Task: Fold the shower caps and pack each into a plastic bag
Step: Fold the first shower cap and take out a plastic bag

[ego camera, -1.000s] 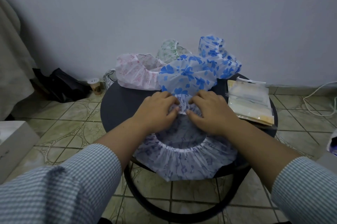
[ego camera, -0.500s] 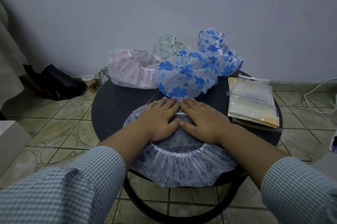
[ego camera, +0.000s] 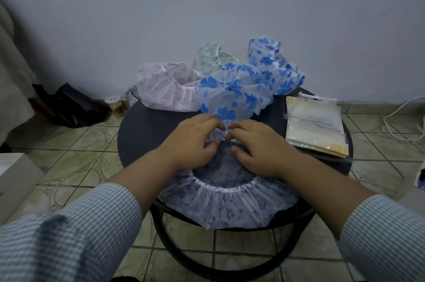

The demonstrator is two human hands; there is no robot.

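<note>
- My left hand (ego camera: 192,141) and right hand (ego camera: 255,146) meet at the far edge of the purple shower cap (ego camera: 226,206), fingers curled and pinching its gathered rim between them.
- That cap lies spread on the near half of the round table (ego camera: 147,134), and its near frill hangs over the table edge. If I pull the far rim toward me too fast, I judge the whole cap could slide off onto the tiled floor.
- The elastic rim looks springy. Should my pinch loosen, the bunched plastic would likely pop open and the fold would be lost.
- The blue-flowered cap (ego camera: 232,93) sits just beyond my knuckles, nearly touching them. A careless lift could catch it and drag it into the fold.
- The pink cap (ego camera: 167,88) at far left and the green cap (ego camera: 210,56) behind it stand loose, so a nudge might tip them off the far edge.
- The plastic bags (ego camera: 315,125) lie stacked at the right, apart from my hands. A sweep of my right sleeve could push the slippery stack off.
</note>
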